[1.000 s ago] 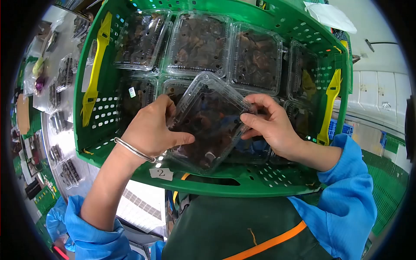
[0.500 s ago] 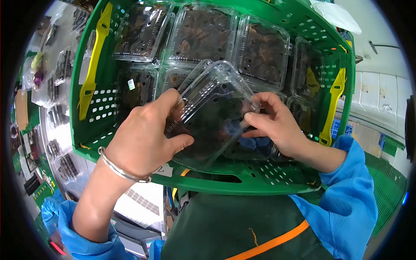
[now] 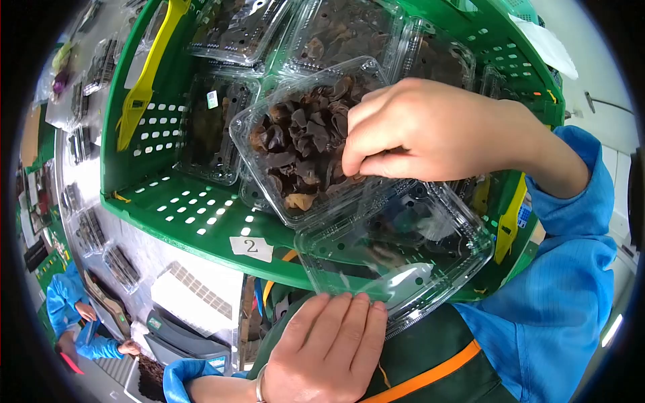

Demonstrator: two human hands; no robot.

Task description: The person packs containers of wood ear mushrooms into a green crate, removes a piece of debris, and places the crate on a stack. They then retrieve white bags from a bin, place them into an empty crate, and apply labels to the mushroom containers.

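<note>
An unlidded clear plastic clamshell box lies tilted on other boxes in the green crate. Dark, curled wood ear mushrooms fill its base. My right hand reaches over them from the right, fingers curled and pinched at the mushrooms; its fingertips hide whatever is between them. The transparent lid is folded back toward me across the crate's front rim. Along the lid's near edge lie the fingers of my left hand, gripping it; the thumb is hidden.
More packed clamshell boxes sit in the crate, one with a small label. Yellow handles flank it, and a "2" tag marks its front. At left are boxes on a metal table, a scale and another person's hand.
The box has been opened, its lid swung toward me. My left hand has moved down to the lid's edge; my right hand has moved over the mushrooms. The view has shifted.
</note>
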